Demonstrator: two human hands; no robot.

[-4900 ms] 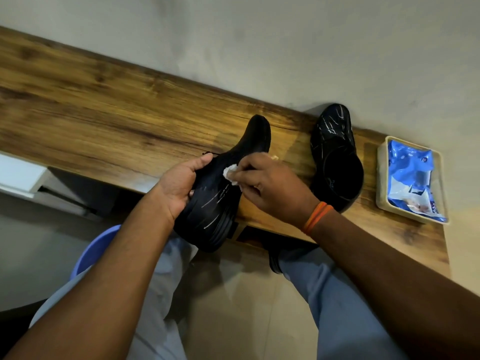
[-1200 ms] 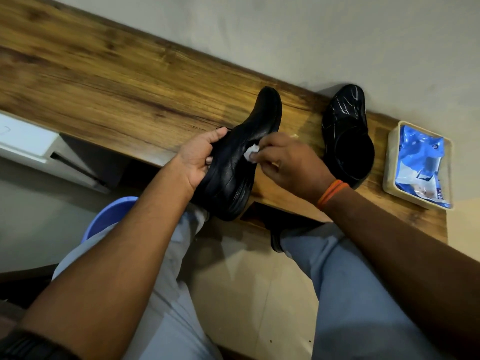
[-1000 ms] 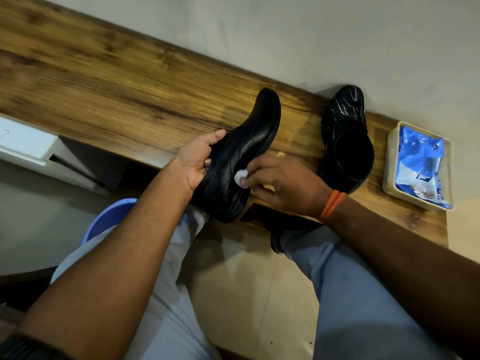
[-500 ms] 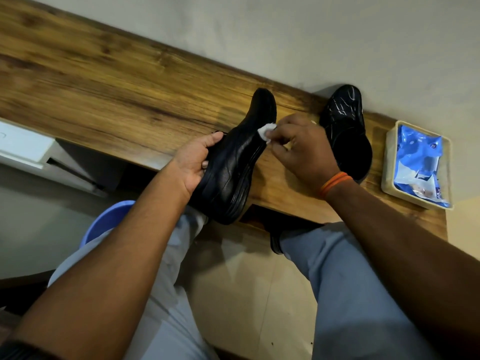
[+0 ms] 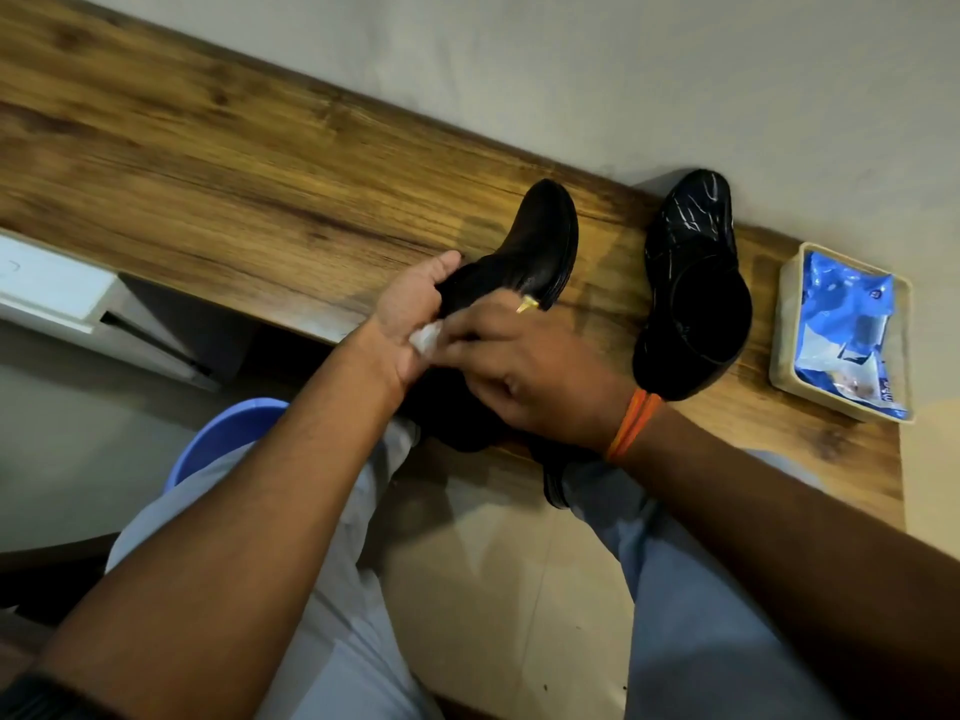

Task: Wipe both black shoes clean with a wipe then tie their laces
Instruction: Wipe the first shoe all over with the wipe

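My left hand (image 5: 410,319) grips a black shoe (image 5: 540,246) from its left side, toe pointing away, heel over the edge of the wooden shelf (image 5: 208,163). A small white wipe (image 5: 427,338) is pinched in my right hand (image 5: 524,371), pressed low on the shoe next to my left palm. The right hand covers the shoe's rear half. The second black shoe (image 5: 691,288) stands on the shelf to the right, its upper streaked with shiny marks. No laces are visible on either shoe.
A cream tray (image 5: 779,324) holding a blue wipes packet (image 5: 847,324) sits at the shelf's right end. A wall runs behind the shelf. A blue stool (image 5: 223,433) and my legs are below, over a tiled floor. A white unit (image 5: 52,283) sits under the shelf at left.
My right hand has slid the wipe from the shoe's toe end back down toward the heel, next to my left hand. The left hand keeps its hold on the shoe.
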